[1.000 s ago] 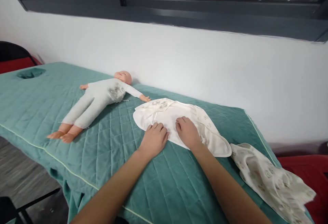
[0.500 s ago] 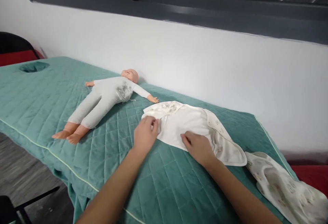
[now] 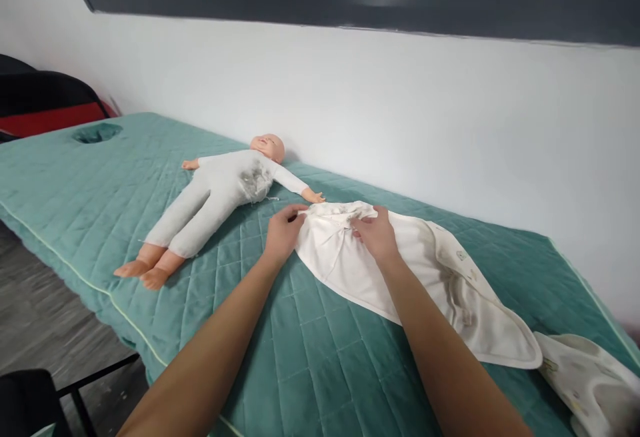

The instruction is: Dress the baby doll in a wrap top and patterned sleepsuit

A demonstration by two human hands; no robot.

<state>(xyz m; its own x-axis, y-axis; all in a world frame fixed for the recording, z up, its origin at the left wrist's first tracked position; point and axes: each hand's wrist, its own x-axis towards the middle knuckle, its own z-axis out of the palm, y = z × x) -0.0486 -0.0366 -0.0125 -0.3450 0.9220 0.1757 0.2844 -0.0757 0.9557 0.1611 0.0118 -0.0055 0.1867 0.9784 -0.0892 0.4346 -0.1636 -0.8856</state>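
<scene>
A white baby garment [image 3: 345,257] with small printed figures along its edges lies spread on the green quilted bed cover [image 3: 290,350]. My left hand [image 3: 284,233] pinches its upper left corner. My right hand [image 3: 376,231] grips the fabric near the top edge, its fingers closed on a fold. Between the hands the cloth is bunched and creased. Just beyond my left hand lies a baby doll [image 3: 220,187] on its back, in a light grey-white body with a worn patch at one side. One doll hand reaches close to the garment's corner.
Another printed white cloth [image 3: 590,377] lies crumpled at the lower right. A white wall [image 3: 400,110] runs along the bed's far side under a dark window frame. The bed has a hole [image 3: 97,133] at the far left; black-and-red chairs [image 3: 50,107] stand behind it.
My right hand has moved up and taken hold of the garment near its top edge. My left hand has shifted to the corner. The cloth between them is now gathered; the camera view has shifted.
</scene>
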